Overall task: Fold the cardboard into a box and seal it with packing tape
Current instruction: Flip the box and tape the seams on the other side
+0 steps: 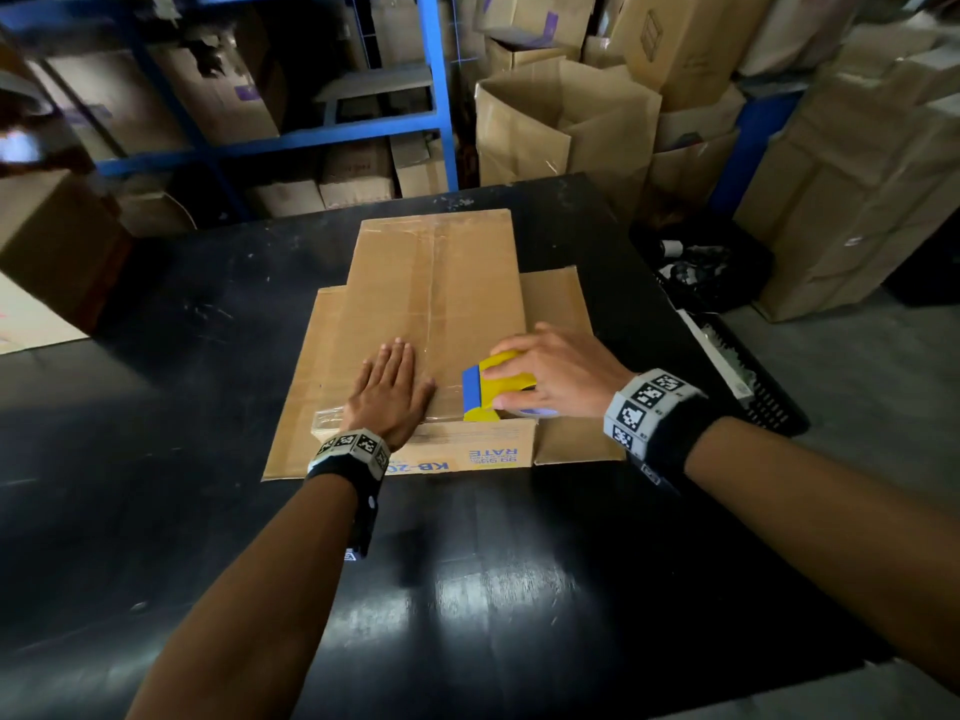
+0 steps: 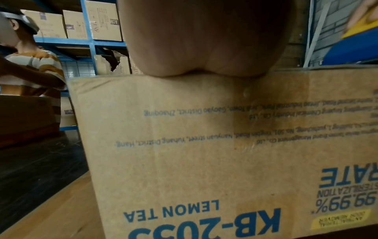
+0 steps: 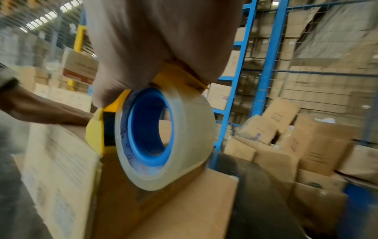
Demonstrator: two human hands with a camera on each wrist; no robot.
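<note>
A brown cardboard box (image 1: 436, 283) stands on the black table (image 1: 208, 356), its top flaps folded shut and side flaps spread out low. My left hand (image 1: 392, 392) lies flat on the top, fingers straight, pressing near the front edge; its heel (image 2: 204, 48) rests on the box's rim above the printed side (image 2: 194, 161). My right hand (image 1: 561, 376) grips a yellow and blue tape dispenser (image 1: 496, 387) at the box's near right corner. The clear tape roll (image 3: 161, 137) with its blue core sits under my palm, touching the cardboard (image 3: 184, 202).
A black basket (image 1: 727, 304) with odds and ends stands off the table's right side. Stacked cartons (image 1: 561, 116) and blue shelving (image 1: 441, 85) fill the back. Another person (image 2: 30, 69) stands to the left beside a brown box (image 1: 52, 241).
</note>
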